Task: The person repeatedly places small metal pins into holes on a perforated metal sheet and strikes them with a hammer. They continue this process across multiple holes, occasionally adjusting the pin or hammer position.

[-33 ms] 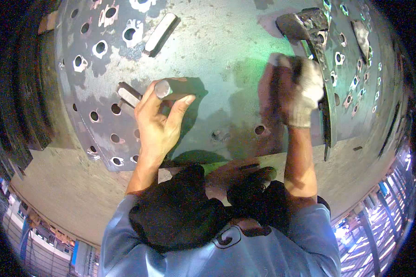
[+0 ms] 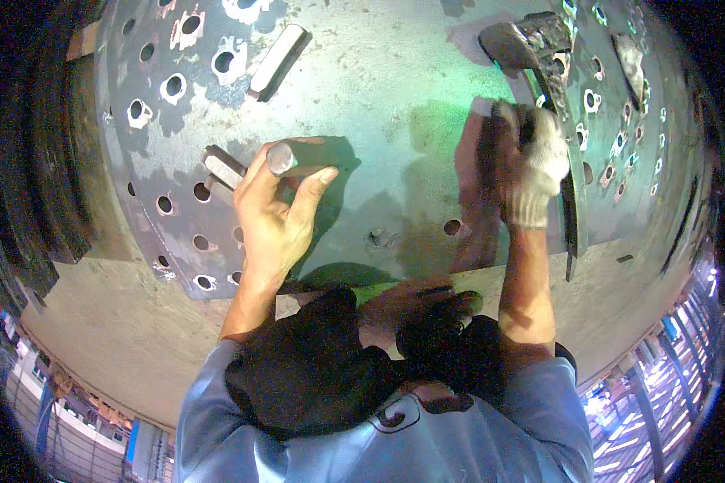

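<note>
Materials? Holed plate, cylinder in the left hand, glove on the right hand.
Plate: probably steel; dull, mottled grey with scattered bright patches, like bare metal.
Cylinder: likely solid steel; pale, smooth-looking end face, though the darker side may just be shadow.
Glove: seems knitted fabric, off-white and matte, with a ribbed-looking cuff; fibre unclear.

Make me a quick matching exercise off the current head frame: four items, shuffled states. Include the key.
Column one
1. left hand
2. right hand
3. metal cylinder
4. pale bar near the picture's top

Column two
A. lies on the plate, clear of both hands
B. bare-skinned, thumb and fingers spread around an object
C. covered by a pale knitted glove
D. gripped, its round end face showing

Pairs: 1-B, 2-C, 3-D, 4-A
</note>
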The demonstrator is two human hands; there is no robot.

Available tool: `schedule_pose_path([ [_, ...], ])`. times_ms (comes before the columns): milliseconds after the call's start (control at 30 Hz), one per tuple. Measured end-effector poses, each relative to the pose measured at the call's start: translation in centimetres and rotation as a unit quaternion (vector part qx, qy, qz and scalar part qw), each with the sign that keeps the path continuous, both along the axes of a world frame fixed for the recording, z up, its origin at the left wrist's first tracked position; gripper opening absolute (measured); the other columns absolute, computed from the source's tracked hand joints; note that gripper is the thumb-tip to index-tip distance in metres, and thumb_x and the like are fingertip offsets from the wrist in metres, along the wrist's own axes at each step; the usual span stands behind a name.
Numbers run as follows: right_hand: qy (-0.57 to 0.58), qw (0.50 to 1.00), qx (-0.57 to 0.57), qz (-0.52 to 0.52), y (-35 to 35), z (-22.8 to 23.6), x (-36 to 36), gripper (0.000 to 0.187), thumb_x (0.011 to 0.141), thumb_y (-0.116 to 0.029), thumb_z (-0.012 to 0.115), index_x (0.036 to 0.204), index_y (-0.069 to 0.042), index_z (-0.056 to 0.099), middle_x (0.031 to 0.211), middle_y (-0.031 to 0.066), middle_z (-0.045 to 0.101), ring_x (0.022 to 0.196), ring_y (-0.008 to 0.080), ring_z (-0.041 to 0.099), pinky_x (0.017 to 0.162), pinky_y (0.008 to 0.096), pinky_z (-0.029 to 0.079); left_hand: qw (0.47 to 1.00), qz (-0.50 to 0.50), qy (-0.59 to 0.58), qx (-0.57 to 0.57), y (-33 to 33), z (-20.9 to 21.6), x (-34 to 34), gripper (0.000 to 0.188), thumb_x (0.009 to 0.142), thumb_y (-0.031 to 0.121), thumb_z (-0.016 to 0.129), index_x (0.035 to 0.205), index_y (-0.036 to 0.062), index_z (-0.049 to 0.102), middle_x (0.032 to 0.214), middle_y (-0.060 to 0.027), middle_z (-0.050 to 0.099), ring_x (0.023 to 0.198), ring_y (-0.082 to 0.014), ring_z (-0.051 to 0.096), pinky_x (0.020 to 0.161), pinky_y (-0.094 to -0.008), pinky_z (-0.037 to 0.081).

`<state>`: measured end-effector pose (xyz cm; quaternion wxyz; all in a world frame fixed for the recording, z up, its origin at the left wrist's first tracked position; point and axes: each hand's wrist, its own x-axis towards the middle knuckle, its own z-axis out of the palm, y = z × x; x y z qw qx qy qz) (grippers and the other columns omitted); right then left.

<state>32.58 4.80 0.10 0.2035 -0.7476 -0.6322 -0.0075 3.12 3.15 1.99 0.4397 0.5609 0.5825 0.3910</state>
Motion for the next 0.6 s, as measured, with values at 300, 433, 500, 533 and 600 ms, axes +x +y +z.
schedule_pose_path([
  [300, -0.065, 0.997, -0.019, -0.039, 0.8, 0.0, 0.6, 0.026, 0.086, -0.037, 0.077, 0.092, -0.013, 0.069, 0.090, 0.0119, 0.070, 0.083, 0.0342, 0.067, 0.073, 0.0432, 0.054, 0.999, -0.020, 0.013, -0.023, 0.2, -0.8, 0.5, 0.025, 0.087, 0.002, 0.077, 0.109, -0.0057, 0.067, 0.114, -0.0137, 0.068, 0.098, -0.0191, 0.069, 0.081, -0.0296, 0.058],
  [433, -0.072, 0.996, 0.031, -0.052, 2.0, -1.2, 0.9, 0.030, 0.084, -0.040, 0.078, 0.091, -0.012, 0.070, 0.095, 0.0141, 0.070, 0.087, 0.0371, 0.067, 0.074, 0.0468, 0.054, 0.996, -0.047, 0.077, -0.004, 0.4, -1.4, -0.3, 0.028, 0.084, 0.006, 0.080, 0.108, -0.0042, 0.068, 0.111, -0.0143, 0.070, 0.098, -0.0229, 0.068, 0.083, -0.0334, 0.055],
  [500, -0.043, 0.996, -0.007, -0.083, 2.3, -1.2, 0.9, 0.032, 0.082, -0.040, 0.080, 0.094, -0.012, 0.071, 0.098, 0.0150, 0.070, 0.090, 0.0377, 0.067, 0.078, 0.0468, 0.054, 0.992, -0.060, 0.111, 0.008, 0.8, -1.3, -0.1, 0.030, 0.082, 0.007, 0.081, 0.108, -0.0032, 0.069, 0.109, -0.0148, 0.070, 0.099, -0.0261, 0.068, 0.086, -0.0355, 0.054],
  [533, -0.031, 0.994, -0.029, -0.098, 2.3, -0.9, 0.9, 0.033, 0.080, -0.041, 0.081, 0.095, -0.012, 0.071, 0.100, 0.0154, 0.070, 0.092, 0.0381, 0.067, 0.080, 0.0468, 0.055, 0.991, -0.079, 0.101, 0.037, 1.0, -1.8, -0.2, 0.034, 0.079, 0.007, 0.083, 0.108, -0.0015, 0.069, 0.107, -0.0153, 0.070, 0.100, -0.0307, 0.068, 0.088, -0.0376, 0.053],
  [600, -0.037, 0.993, -0.026, -0.113, 2.2, -1.4, 1.0, 0.037, 0.078, -0.039, 0.084, 0.100, -0.012, 0.072, 0.104, 0.0162, 0.070, 0.096, 0.0390, 0.068, 0.082, 0.0474, 0.055, 0.989, -0.082, 0.119, 0.025, 1.1, -1.6, -0.3, 0.034, 0.078, 0.007, 0.083, 0.108, -0.0007, 0.070, 0.107, -0.0156, 0.070, 0.099, -0.0316, 0.068, 0.087, -0.0381, 0.053],
])
